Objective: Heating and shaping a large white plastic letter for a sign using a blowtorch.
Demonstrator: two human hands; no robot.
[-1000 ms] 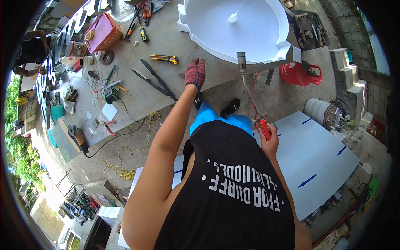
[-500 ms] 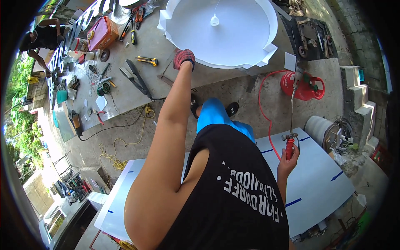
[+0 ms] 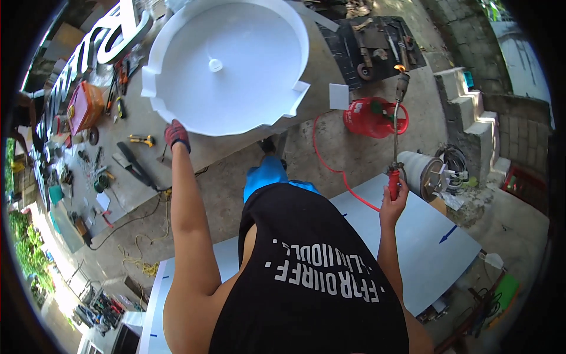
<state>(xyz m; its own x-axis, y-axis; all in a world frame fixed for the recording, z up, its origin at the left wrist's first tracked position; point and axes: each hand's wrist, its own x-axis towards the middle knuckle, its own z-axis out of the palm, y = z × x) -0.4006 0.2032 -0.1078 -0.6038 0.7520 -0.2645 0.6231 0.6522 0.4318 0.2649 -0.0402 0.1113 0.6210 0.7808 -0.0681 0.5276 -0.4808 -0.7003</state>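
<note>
A large round white shallow dish-shaped piece, with a thin upright wall and folded tabs at its edge, lies on the worktable. My left hand, in a red and dark glove, is closed at the near-left part of its rim. Out to the right, my bare right hand grips the red handle of a gas torch. The torch stands nearly upright in view, with a small orange flame at its nozzle. A red hose runs from the red gas cylinder toward the torch.
On the table's left are a hair straightener, a yellow cutter knife and a red tub. A white sheet with blue marks lies behind me. Concrete steps rise at right. Another person is partly visible at far left.
The view has swung right, so the table and dish sit further left. The torch's nozzle now shows fully with a flame at its tip. My left hand remains at the dish's rim.
</note>
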